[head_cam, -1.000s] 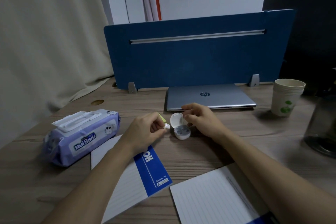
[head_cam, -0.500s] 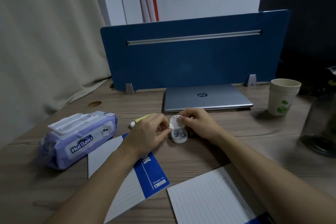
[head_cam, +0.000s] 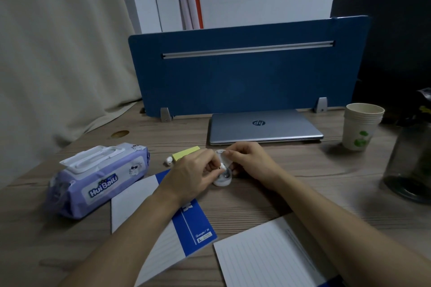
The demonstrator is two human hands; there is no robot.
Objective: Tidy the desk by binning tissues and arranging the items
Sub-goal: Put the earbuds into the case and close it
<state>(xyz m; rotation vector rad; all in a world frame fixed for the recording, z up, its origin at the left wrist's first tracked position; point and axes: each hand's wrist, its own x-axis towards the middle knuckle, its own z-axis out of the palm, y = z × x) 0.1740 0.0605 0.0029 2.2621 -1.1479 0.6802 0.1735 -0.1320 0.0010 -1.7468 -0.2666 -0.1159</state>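
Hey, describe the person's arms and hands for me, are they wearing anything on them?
Both forearms are bare as far as the view shows: no sleeves, gloves or watch. The left hand and right hand show no rings or bracelets that I can make out, and no markings.

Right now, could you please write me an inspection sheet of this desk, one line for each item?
Surface: wooden desk, partly covered.
Job's things: open earbud case between both hands; loose earbud beside yellow sticky notes; wipes pack; two notebooks. No tissues seen.
Clutter: closed laptop, paper cups, dark jar.
Hands: left hand pinches an earbud at the case; right hand steadies the lid.
Cables: nothing seen.
Surroundings: blue divider, curtain.
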